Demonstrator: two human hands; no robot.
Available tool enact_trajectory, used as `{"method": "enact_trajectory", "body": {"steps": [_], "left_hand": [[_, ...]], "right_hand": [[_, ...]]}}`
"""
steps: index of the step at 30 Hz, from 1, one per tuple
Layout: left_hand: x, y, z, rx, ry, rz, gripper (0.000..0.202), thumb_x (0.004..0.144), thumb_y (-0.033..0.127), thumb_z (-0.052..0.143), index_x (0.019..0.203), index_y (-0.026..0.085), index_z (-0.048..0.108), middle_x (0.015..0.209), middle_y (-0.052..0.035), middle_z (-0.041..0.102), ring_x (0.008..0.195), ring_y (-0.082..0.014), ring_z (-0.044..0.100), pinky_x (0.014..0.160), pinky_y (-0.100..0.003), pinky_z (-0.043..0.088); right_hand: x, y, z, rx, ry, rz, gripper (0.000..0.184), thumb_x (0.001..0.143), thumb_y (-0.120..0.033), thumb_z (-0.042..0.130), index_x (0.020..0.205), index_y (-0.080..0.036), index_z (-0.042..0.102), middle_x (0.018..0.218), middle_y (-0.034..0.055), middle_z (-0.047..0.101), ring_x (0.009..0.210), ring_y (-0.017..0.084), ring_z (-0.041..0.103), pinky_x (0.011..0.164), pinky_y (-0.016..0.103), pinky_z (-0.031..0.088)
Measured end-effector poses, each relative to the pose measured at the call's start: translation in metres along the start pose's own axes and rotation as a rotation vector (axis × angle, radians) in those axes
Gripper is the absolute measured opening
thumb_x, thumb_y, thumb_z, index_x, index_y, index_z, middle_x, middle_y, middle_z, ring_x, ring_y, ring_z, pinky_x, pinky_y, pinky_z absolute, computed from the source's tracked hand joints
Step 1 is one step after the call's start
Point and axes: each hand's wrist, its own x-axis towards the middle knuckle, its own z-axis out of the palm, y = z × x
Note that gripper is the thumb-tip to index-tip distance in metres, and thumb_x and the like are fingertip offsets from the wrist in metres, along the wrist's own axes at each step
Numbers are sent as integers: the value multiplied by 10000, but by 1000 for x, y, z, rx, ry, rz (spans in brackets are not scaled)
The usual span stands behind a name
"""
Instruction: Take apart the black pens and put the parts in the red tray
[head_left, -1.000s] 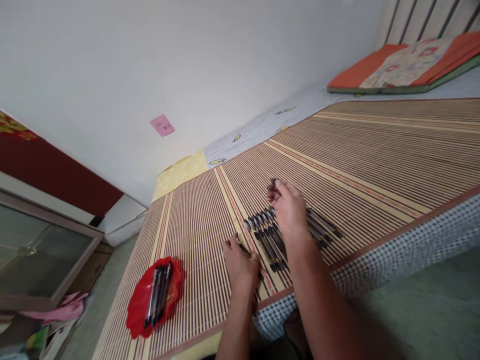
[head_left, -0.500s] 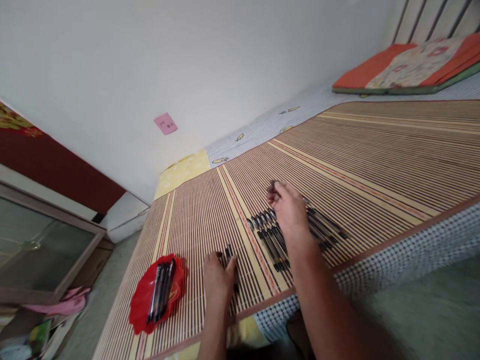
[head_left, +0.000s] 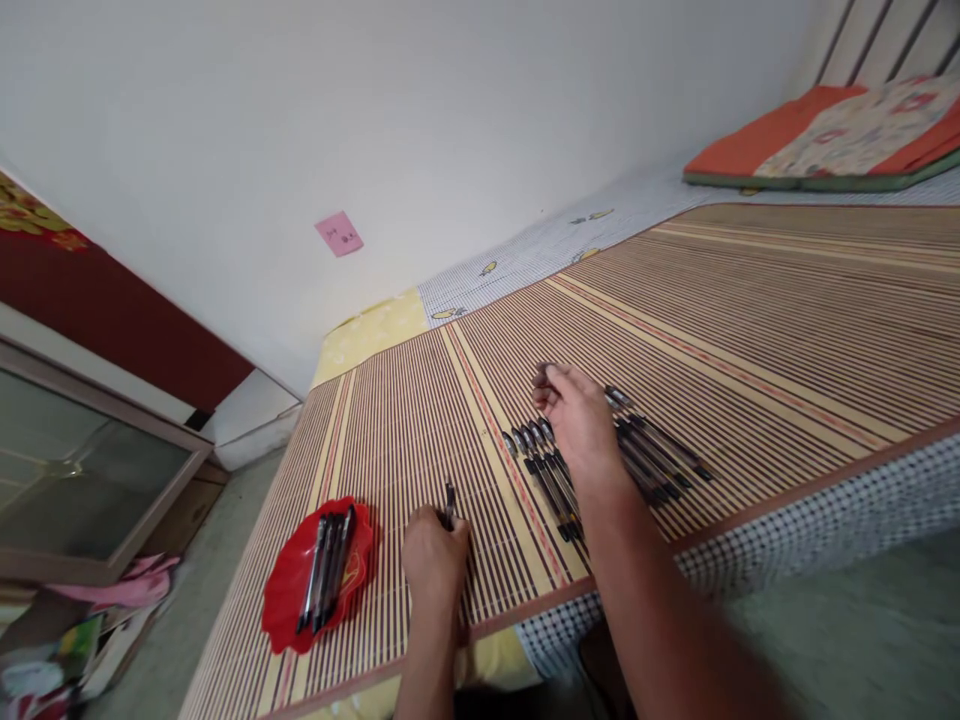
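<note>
My left hand (head_left: 436, 550) is closed around a dark pen (head_left: 449, 494), whose end sticks up past the thumb; most of it is hidden. Above the mat, my right hand (head_left: 576, 410) has thumb and fingers pinched together, with a small dark thing at the tips too unclear to name. Under that forearm lie several black pen bodies (head_left: 551, 497) side by side, partly covered. Loose pen caps (head_left: 527, 436) form a row at their far ends. More black pens (head_left: 664, 455) show to the right of the wrist.
A red scalloped plate (head_left: 281, 590) holding several pens (head_left: 328, 570) stands left of my left hand. All this rests on a striped bamboo mat (head_left: 390, 420) on a bed. Beyond are a white wall (head_left: 450, 130), a folded orange quilt (head_left: 780, 130) and a glass-fronted cabinet (head_left: 82, 480).
Two dark stick ends showed by my left fingers; now the fingers are closed more tightly and one pen end shows. My right hand stays nearly in place. The view has shifted slightly.
</note>
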Motion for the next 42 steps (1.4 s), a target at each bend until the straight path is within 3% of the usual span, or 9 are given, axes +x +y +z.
{"method": "enact_trajectory", "body": {"steps": [5, 11, 14, 19, 22, 25, 29, 35, 42], "left_hand": [[2, -12, 8, -83, 103, 54, 115, 809, 262, 556, 819, 154, 595, 835, -124, 648, 827, -265, 628, 715, -332, 403], [10, -24, 7, -709, 180, -25, 125, 782, 328, 531, 764, 205, 523, 668, -19, 548, 640, -196, 534, 631, -307, 391], [9, -20, 1, -920, 86, 13, 211, 838, 407, 473, 781, 207, 510, 617, 23, 509, 553, -150, 499, 560, -264, 393], [-2, -4, -10, -1386, -128, 79, 255, 844, 431, 593, 798, 194, 508, 630, 62, 454, 491, -76, 378, 479, -200, 307], [-8, 5, -14, -1437, -190, 119, 274, 852, 428, 618, 780, 190, 503, 653, 58, 442, 516, -70, 367, 479, -190, 303], [-13, 11, -14, -1461, -239, 151, 286, 871, 434, 615, 784, 187, 500, 666, 56, 440, 524, -67, 354, 472, -187, 291], [-17, 14, -15, -1551, -315, 147, 252, 896, 412, 611, 836, 187, 516, 680, 56, 436, 545, -66, 369, 501, -185, 315], [-17, 12, -18, -1535, -343, 148, 254, 915, 417, 595, 948, 165, 616, 724, 22, 508, 618, -88, 424, 576, -200, 366], [-16, 10, -14, -1548, -368, 156, 266, 917, 411, 592, 977, 158, 651, 705, 13, 538, 600, -87, 431, 563, -201, 349]], "right_hand": [[-2, 2, 2, -5, -22, 8, 170, 720, -320, 722, 797, -193, 640, 715, -21, 623, 608, 93, 554, 575, 229, 441], [-6, 5, 6, -61, -68, 48, 180, 726, -335, 715, 792, -195, 624, 717, -18, 628, 603, 95, 560, 551, 221, 426], [-13, 7, 10, -239, -207, 102, 177, 767, -358, 680, 800, -189, 637, 740, 0, 646, 599, 102, 563, 531, 227, 414], [-26, 17, 20, -667, -547, 152, 218, 830, -374, 622, 906, -181, 687, 683, 6, 639, 554, 123, 554, 512, 254, 405], [-32, 26, 26, -696, -686, 203, 213, 816, -350, 635, 924, -173, 686, 780, 28, 674, 622, 131, 605, 576, 265, 445], [-36, 33, 29, -663, -742, 239, 187, 776, -342, 679, 847, -170, 664, 785, 19, 668, 659, 133, 622, 615, 266, 463], [-37, 33, 29, -617, -728, 232, 194, 746, -348, 717, 757, -179, 622, 685, -21, 628, 606, 115, 611, 563, 234, 449], [-34, 17, 27, -544, -626, 194, 214, 753, -374, 731, 809, -181, 658, 667, -2, 676, 546, 123, 631, 490, 226, 452], [-22, 7, 22, -406, -199, -62, 233, 759, -387, 738, 851, -184, 670, 679, -4, 676, 582, 118, 636, 537, 230, 509]]}}
